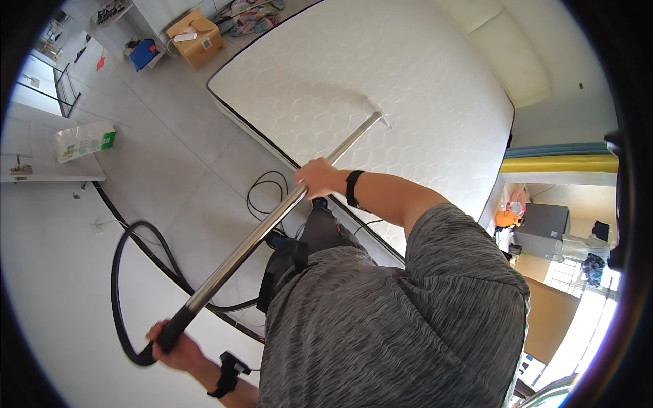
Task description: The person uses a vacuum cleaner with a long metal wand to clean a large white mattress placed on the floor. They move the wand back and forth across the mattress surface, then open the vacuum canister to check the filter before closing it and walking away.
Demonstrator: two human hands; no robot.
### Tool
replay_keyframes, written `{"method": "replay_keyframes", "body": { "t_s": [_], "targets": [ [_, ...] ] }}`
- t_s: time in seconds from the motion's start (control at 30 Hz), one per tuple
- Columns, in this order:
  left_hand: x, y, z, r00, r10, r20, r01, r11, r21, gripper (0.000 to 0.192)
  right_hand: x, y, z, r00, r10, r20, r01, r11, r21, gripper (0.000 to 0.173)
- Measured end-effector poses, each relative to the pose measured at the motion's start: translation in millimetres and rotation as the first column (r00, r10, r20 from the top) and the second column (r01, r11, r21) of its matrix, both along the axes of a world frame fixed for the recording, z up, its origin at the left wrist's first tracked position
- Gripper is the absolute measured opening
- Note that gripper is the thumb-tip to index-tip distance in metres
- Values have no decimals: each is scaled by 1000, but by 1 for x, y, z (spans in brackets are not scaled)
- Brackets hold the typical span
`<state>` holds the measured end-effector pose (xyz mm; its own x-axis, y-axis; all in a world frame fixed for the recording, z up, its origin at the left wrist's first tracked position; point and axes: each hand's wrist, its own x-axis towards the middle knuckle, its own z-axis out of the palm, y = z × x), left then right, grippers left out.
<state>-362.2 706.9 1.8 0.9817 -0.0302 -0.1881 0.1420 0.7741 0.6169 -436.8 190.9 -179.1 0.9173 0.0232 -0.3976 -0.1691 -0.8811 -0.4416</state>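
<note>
A long shiny metal vacuum wand (255,237) runs slantwise across the view. Low on the left, my left hand (179,348) is wrapped around its black handle (176,326), where a black hose (116,285) loops away. Farther up the tube, my right hand (319,177) grips the metal. The wand's far end carries a pale, see-through-looking floor head (380,113), which rests on a white quilted mattress (438,76) with dark piping. Both wrists wear black straps.
Black cable (266,191) lies coiled on the grey tiles (178,132) near my feet. A cardboard box (196,38) stands beyond the mattress's left corner. A plastic-wrapped pack (85,142) sits by the white door (51,173). Yellow and blue edges (561,164) border the right side.
</note>
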Motion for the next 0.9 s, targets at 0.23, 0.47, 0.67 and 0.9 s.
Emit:
{"method": "replay_keyframes", "body": {
  "t_s": [0.23,0.47,0.67,0.9],
  "targets": [
    [-2,112,-25,1000,18,-25,-13,980,197,19,22,101,-29,951,235,-200,-238,971,9,27],
    [-12,274,129,774,586,241,-621,625,473,16,56,301,30,775,631,46,-560,650,514,32],
    [-3,307,183,737,611,289,-654,537,534,19,70,352,60,665,746,25,-641,553,533,34],
    [15,293,174,759,570,313,-642,577,505,19,65,328,73,759,651,-8,-541,637,549,28]
  ]
}}
